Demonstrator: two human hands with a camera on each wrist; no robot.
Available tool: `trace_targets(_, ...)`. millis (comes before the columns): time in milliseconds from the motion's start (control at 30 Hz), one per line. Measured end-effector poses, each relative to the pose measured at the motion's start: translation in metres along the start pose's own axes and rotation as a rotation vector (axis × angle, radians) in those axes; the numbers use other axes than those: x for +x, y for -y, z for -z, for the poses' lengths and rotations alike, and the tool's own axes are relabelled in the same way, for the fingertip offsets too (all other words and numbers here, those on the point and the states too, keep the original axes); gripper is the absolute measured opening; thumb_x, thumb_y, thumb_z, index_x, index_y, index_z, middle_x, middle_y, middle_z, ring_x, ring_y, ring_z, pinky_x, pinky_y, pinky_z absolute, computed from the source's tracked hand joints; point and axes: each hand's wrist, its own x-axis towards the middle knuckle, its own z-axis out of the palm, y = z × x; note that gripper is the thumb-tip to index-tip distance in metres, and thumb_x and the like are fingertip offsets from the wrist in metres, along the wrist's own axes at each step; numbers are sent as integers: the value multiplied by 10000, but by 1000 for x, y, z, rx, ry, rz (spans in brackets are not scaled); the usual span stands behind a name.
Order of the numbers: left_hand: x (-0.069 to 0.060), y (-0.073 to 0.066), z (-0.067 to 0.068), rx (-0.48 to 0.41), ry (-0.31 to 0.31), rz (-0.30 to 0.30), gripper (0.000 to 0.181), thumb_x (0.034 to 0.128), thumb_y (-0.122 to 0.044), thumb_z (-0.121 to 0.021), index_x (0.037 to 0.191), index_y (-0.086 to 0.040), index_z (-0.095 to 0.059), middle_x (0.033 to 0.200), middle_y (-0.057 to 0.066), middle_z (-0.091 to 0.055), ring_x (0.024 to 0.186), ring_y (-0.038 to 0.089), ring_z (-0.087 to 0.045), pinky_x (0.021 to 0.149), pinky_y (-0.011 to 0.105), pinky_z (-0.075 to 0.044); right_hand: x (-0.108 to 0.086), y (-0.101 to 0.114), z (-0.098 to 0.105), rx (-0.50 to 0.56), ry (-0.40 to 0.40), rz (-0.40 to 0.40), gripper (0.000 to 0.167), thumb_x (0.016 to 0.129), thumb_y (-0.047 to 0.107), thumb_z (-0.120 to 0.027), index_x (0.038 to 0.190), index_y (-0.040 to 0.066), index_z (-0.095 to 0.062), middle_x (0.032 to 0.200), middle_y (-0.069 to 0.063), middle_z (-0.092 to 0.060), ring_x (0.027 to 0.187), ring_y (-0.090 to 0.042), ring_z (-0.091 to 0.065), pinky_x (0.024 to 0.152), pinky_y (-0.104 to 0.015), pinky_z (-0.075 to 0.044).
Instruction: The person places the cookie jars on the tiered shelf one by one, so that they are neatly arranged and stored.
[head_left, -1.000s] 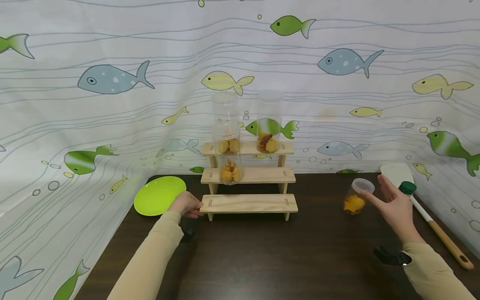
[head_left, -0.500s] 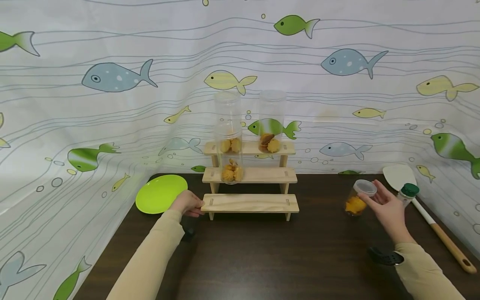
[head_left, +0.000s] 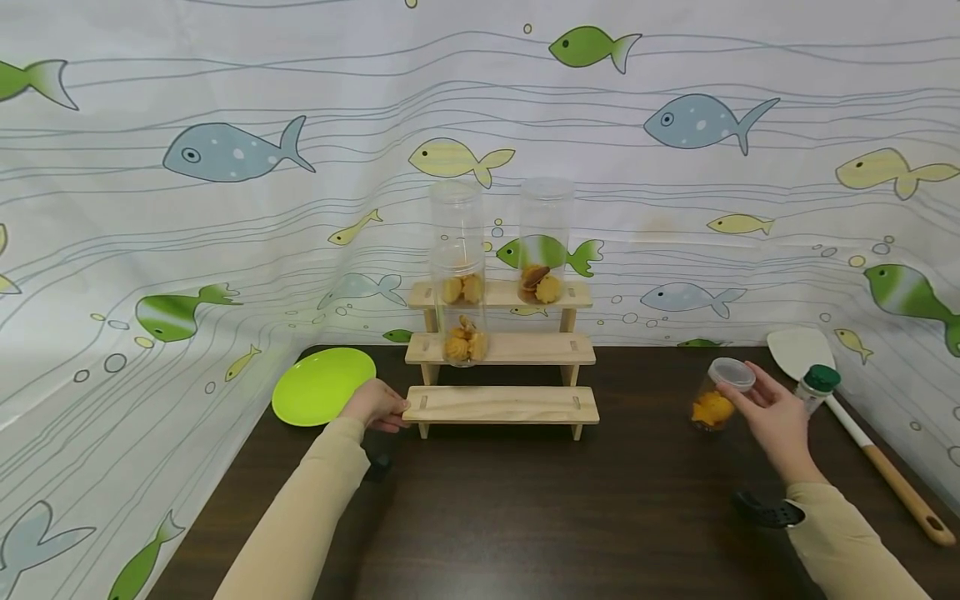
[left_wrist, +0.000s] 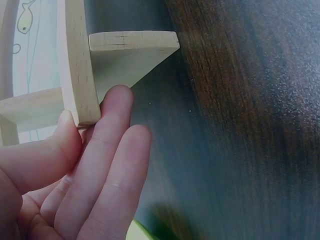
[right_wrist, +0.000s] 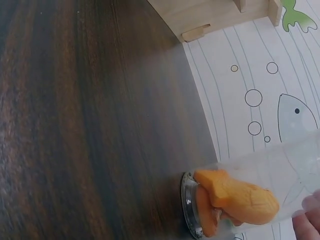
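In the head view my left hand pinches the left end of the lowest step of a three-tier wooden stand. The left wrist view shows the thumb on top of the board and fingers beneath it. On the right, my right hand holds a clear lidded jar near its top, thumb and fingers on opposite sides. Orange-yellow cookie-like pieces lie at its bottom. In the right wrist view only fingertips show by the jar's upper wall.
Two clear jars stand on the top tier and another on the middle tier, with cookies inside. A lime-green plate lies left. Right of my right hand are a green-capped bottle and a white spatula with a wooden handle.
My right hand has moved left to the jar, and its fingers have closed round the upper part. The left hand stays on the stand's lowest step.
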Motion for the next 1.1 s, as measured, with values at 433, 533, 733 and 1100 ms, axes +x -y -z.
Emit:
trace_targets(433, -2, -1, 0, 7, 2, 6, 271, 926, -51, -590, 1094, 161, -607, 950, 276, -685, 843, 310, -711, 725, 385, -585, -4, 4, -8, 42, -85, -62, 678, 875, 351, -673, 1429, 60, -415, 1424, -231, -423, 1079, 79, -527, 761, -6, -430)
trace_targets(533, 0, -1, 0, 4, 5, 13, 270, 926, -52, -591, 1094, 158, -607, 949, 272, -686, 861, 319, -707, 734, 388, -583, -5, 8, -9, 53, -96, -49, 663, 869, 335, -684, 1420, 65, -433, 1415, -218, -441, 1052, 99, -523, 764, -3, -427)
trace_targets(733, 3, 0, 2, -5, 11, 22, 270, 926, -58, -594, 1095, 152, -610, 927, 251, -695, 853, 309, -709, 741, 381, -581, -6, 22, -12, 57, -88, -29, 636, 870, 342, -682, 1412, 97, -456, 1416, -176, -455, 1109, 53, -525, 781, -6, -424)
trace_targets(1100, 6, 2, 3, -15, 28, 11, 270, 926, -57, -591, 1097, 151, -613, 919, 248, -697, 843, 310, -710, 736, 384, -582, -2, 59, -31, 113, -68, 87, 607, 873, 286, -690, 1406, 102, -465, 1397, -198, -473, 1117, 11, -566, 767, -29, -451)
